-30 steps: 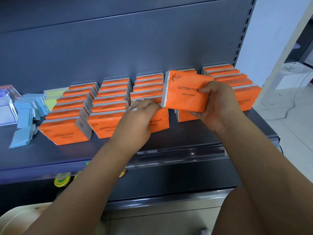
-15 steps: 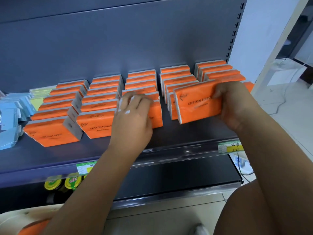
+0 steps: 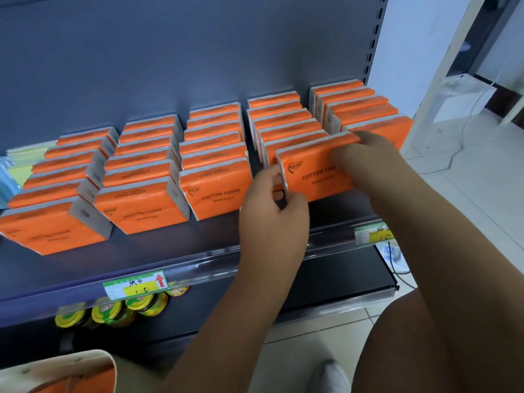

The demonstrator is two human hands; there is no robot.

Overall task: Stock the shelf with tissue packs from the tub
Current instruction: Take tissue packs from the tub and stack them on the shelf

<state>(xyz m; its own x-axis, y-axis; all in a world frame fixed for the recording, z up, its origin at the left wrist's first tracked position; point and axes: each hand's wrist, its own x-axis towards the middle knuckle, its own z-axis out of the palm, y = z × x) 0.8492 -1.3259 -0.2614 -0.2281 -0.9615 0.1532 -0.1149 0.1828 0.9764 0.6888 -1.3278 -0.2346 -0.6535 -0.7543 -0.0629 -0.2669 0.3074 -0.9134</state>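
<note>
Dark grey shelving fills the view, and its shelf carries 5 rows of orange tissue packs standing on edge, each row running back toward the rear panel. At the head of the 4th row from the left stands the front pack, its printed face toward the camera and its back against the pack behind it. Both hands hold it. The left hand pinches its white left edge between thumb and fingers. The right hand grips its right end, fingers curled over the top and thumb lying across the face.

A cream tub shows at the bottom-left corner, with something orange inside. 2 green and yellow price tags sit in the clear strip along the shelf's front edge. Below it, jars with yellow lids stand on a lower level. Blue packs lie at the far left. Pale floor tiles spread to the right.
</note>
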